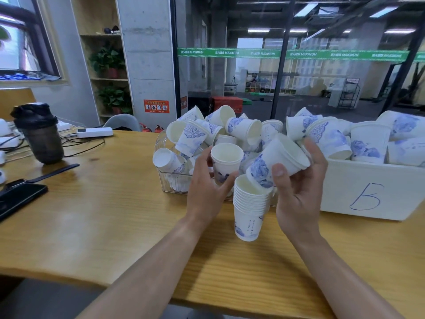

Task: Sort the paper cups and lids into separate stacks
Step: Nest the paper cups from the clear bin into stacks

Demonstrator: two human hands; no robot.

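Note:
A stack of several nested white-and-blue paper cups [249,212] stands on the wooden table between my hands. My left hand [208,187] grips one upright cup [226,161] just left of the stack's top. My right hand [299,187] holds another cup [276,163], tilted, its base resting at the rim of the stack. Behind them a clear plastic bin [171,180] overflows with loose cups [243,128]. No lids are plainly visible.
A white box marked "B" [368,192], heaped with cups, sits at the right. A dark shaker bottle [40,134], a power strip [94,131], cables and a black phone [19,199] occupy the table's left. A glass wall stands behind the table.

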